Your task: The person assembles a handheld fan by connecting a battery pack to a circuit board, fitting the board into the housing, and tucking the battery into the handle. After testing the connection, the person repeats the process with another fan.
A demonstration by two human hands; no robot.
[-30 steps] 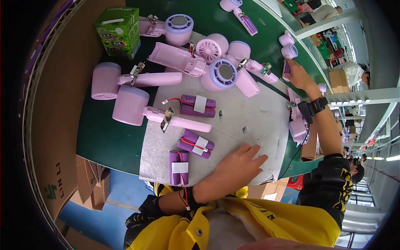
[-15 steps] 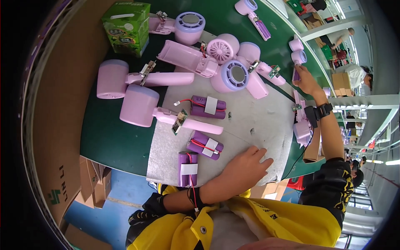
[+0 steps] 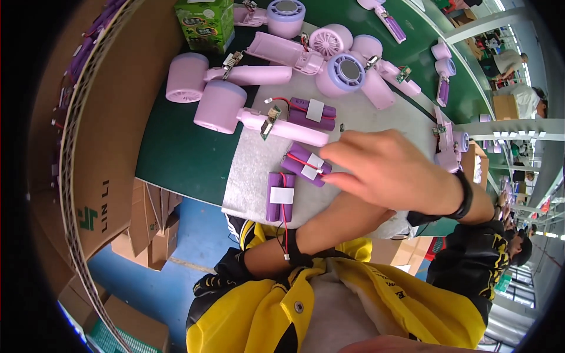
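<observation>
I now have my right hand [image 3: 388,167] off the fan [image 3: 446,66] at far right and beside the middle battery [image 3: 306,165], covering much of my left hand [image 3: 366,212], while my shifted view shows more purple packs [image 3: 81,59] inside the carton [image 3: 118,123].

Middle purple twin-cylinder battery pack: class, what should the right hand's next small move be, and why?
Probably, the bare right hand should close on the middle purple twin-cylinder battery pack: the hand's thumb and forefinger stand parted near the pack's right end.

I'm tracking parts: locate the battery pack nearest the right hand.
In the head view, the purple pack lies near centre, between two other packs, left of the right hand.
</observation>
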